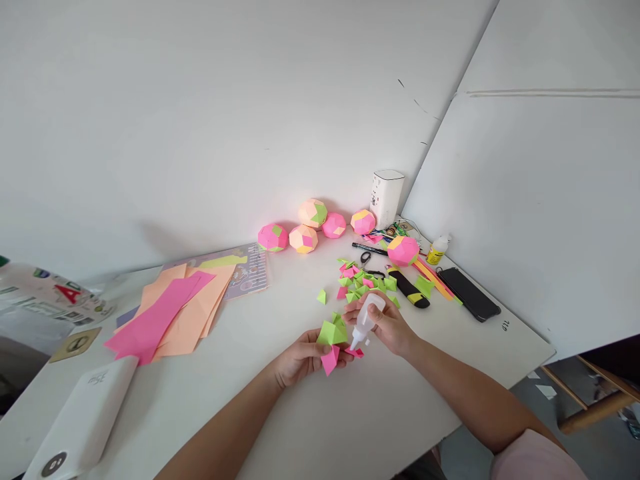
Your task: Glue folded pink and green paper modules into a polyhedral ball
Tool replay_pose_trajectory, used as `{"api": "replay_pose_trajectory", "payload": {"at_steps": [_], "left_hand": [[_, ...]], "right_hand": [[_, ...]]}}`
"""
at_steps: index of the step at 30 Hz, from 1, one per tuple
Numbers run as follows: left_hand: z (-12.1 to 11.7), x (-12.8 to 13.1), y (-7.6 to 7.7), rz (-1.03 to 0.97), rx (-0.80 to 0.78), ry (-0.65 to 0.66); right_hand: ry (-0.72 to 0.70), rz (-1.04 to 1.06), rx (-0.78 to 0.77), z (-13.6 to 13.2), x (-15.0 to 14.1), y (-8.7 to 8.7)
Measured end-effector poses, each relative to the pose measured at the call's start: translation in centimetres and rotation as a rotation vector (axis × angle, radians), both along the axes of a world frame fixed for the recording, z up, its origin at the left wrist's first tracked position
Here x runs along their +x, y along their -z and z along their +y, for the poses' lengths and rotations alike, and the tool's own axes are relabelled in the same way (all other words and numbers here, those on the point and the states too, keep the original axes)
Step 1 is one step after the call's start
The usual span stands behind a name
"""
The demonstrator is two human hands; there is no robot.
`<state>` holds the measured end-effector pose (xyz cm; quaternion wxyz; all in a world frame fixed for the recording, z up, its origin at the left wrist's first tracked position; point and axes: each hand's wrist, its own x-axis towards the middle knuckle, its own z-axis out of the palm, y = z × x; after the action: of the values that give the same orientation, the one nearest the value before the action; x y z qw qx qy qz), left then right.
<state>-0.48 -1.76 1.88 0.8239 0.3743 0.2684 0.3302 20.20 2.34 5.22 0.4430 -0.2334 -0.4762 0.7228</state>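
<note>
while my left grip (304,357) pinches a folded green-and-pink paper model (332,333), my right grip (389,325) holds a squeeze bottle (369,318), nozzle (355,341) down just beside the left; squeezing too hard could flood and soften the paper.

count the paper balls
6: leftmost pink ball; upper peach ball; lower peach ball; adjacent pink ball; fifth ball by the white container; sixth ball behind the cutter. Others possibly hidden.
</note>
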Motion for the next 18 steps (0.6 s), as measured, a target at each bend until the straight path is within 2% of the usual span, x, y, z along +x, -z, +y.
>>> {"api": "replay_pose_trajectory", "payload": {"at_steps": [8, 18], "left_hand": [[-0.03, 0.07, -0.24, 0.005, -0.001, 0.005], [0.01, -0.05, 0.22, 0.0, -0.012, -0.011]], "right_hand": [[-0.006, 0.012, -0.008, 0.13, 0.01, 0.25], [-0.061, 0.037, -0.033, 0.32, 0.04, 0.02]]}}
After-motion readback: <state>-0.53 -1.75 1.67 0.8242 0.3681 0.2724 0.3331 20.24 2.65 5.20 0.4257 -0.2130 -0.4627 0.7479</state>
